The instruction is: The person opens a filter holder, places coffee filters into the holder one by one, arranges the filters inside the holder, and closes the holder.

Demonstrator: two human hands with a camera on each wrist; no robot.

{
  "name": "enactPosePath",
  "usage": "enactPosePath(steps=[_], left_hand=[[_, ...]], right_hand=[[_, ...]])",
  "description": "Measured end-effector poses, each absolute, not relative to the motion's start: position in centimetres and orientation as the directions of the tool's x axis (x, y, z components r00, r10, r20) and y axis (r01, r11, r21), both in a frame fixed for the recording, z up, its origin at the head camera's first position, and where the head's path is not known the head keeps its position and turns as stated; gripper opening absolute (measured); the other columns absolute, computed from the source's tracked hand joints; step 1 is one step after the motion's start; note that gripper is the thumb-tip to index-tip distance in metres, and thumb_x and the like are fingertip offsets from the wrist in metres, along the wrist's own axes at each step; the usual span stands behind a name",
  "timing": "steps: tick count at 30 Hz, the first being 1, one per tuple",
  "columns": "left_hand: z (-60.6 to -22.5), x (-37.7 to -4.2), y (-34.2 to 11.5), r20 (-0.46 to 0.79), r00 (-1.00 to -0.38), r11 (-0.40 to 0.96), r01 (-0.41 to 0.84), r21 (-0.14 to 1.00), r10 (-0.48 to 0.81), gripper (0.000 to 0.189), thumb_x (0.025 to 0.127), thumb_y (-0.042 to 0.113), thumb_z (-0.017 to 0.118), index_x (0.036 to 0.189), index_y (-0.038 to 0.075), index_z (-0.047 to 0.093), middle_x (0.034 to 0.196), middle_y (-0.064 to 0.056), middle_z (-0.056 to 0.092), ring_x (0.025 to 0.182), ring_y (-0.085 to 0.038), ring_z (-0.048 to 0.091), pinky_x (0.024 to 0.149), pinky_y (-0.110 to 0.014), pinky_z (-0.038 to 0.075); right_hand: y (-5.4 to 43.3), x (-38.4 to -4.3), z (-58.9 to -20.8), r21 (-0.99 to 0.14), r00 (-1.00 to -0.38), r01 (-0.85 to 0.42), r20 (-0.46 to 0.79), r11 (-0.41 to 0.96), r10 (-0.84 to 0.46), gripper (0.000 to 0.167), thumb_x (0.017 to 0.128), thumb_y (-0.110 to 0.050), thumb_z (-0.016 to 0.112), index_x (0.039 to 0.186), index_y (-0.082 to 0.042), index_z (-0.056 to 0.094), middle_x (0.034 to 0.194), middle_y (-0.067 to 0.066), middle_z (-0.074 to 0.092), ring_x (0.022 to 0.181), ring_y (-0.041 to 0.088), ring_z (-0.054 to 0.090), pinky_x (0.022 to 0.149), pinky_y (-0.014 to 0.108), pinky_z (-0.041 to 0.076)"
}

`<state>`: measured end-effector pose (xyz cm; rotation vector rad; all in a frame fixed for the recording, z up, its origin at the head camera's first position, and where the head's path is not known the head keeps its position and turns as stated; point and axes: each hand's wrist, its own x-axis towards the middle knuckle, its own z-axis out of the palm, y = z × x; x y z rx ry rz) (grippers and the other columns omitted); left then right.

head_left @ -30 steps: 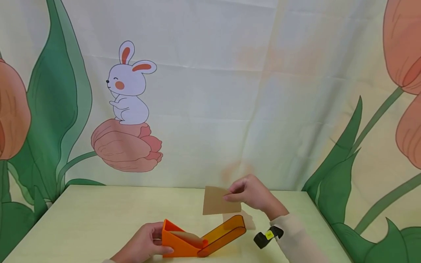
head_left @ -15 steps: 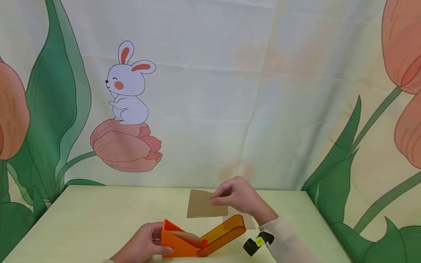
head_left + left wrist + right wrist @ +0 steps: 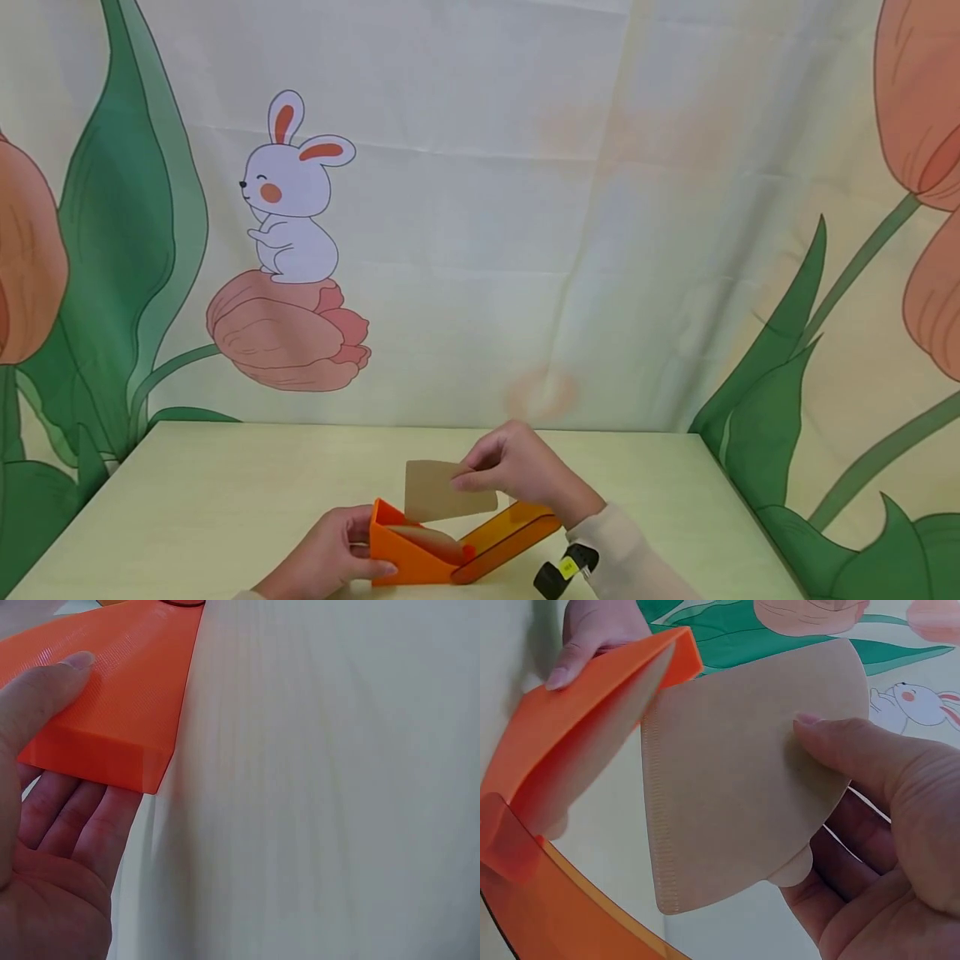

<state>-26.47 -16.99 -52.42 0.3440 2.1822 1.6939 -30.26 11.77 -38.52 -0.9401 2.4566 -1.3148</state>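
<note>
My left hand [image 3: 330, 550] holds an orange filter holder [image 3: 412, 567] by its tall end, thumb on the near side and fingers behind. In the left wrist view the thumb lies flat on the orange wall [image 3: 127, 705]. The holder's amber see-through lid [image 3: 502, 542] is swung out to the right. Inside sits a brown paper filter [image 3: 592, 750]. My right hand [image 3: 517, 471] pinches another brown coffee filter [image 3: 727, 787] between thumb and fingers. This one has a crimped straight edge, a curved edge and a small tab. It hangs just above and behind the holder's opening.
A pale wooden table [image 3: 240, 492] lies under both hands. Behind it hangs a cloth backdrop [image 3: 480, 250] printed with a rabbit and tulips. A black strap with a yellow label [image 3: 566, 569] is on the right wrist, close to the lid.
My right hand has moved left and down with the coffee filter, from beyond the lid to over the holder's opening. My left hand and the holder stay where they were.
</note>
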Motion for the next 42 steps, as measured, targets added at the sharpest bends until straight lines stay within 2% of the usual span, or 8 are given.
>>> enactPosePath(steps=[5,22,31,42], left_hand=[[-52.4,-26.5,-17.0,-0.103,-0.906,0.242,0.000,0.970,0.411,0.056,0.083,0.025,0.086,0.132,0.007,0.065,0.121,-0.006,0.074,0.104,-0.022,0.070,0.097,-0.037,0.060],[-52.5,-26.6,-17.2,-0.086,-0.898,0.226,0.015,0.974,0.432,0.062,0.083,0.028,0.086,0.136,0.007,0.063,0.124,-0.007,0.073,0.105,-0.022,0.070,0.096,-0.036,0.060],[-52.4,-26.5,-17.1,-0.048,-0.892,0.194,0.046,0.980,0.450,0.061,0.083,0.028,0.087,0.135,0.007,0.063,0.123,-0.007,0.073,0.105,-0.022,0.071,0.093,-0.029,0.060],[-52.3,-26.5,-17.2,-0.071,-0.894,0.210,0.027,0.977,0.442,0.060,0.083,0.029,0.086,0.135,0.008,0.063,0.125,-0.007,0.073,0.106,-0.022,0.070,0.096,-0.034,0.060]], right_hand=[[11.3,-30.2,-39.1,-0.803,-0.771,-0.447,0.122,0.394,-0.626,0.008,0.085,-0.020,0.085,0.086,-0.012,0.084,0.084,0.000,0.079,0.071,0.008,0.068,0.068,0.024,0.059],[10.0,-29.5,-40.8,-0.825,-0.781,-0.375,0.035,0.422,-0.624,0.005,0.085,-0.023,0.085,0.086,-0.018,0.084,0.081,-0.006,0.078,0.067,0.008,0.063,0.065,0.025,0.059],[9.6,-29.2,-41.5,-0.813,-0.778,-0.392,0.043,0.431,-0.627,0.005,0.083,-0.020,0.087,0.083,-0.017,0.084,0.079,-0.004,0.077,0.067,0.006,0.063,0.063,0.021,0.056],[9.2,-28.9,-42.4,-0.808,-0.777,-0.376,0.008,0.454,-0.629,0.005,0.082,-0.020,0.087,0.081,-0.017,0.083,0.074,-0.009,0.076,0.063,0.004,0.063,0.063,0.021,0.057]])
